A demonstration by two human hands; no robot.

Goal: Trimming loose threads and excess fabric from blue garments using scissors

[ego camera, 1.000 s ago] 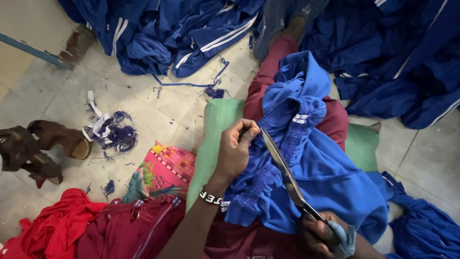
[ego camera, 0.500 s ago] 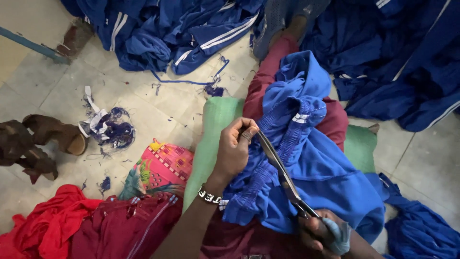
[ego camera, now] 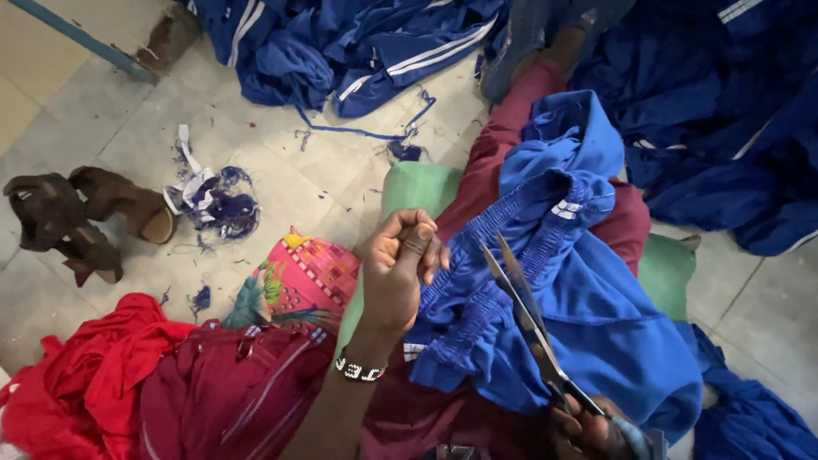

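Note:
A bright blue garment (ego camera: 588,298) with an elastic waistband lies across my lap, over maroon trousers (ego camera: 511,136). My left hand (ego camera: 399,264) is closed in a pinch just left of the waistband, fingers together; whether a thread is in them cannot be made out. A beaded bracelet sits on that wrist. My right hand (ego camera: 592,430), at the bottom edge, grips the handles of long metal scissors (ego camera: 527,319). The blades are slightly apart and point up toward the waistband.
Piles of dark blue garments with white stripes (ego camera: 375,51) lie on the tiled floor ahead and to the right. Red and maroon clothes (ego camera: 153,383) are heaped at lower left. Brown shoes (ego camera: 85,213), a clump of thread scraps (ego camera: 217,200), a patterned pink cloth (ego camera: 302,277) and a green cushion (ego camera: 426,187) surround me.
My left hand has come off the waistband and drawn left, away from the scissor tips. The scissor blades have opened slightly. My right hand stays at the bottom edge.

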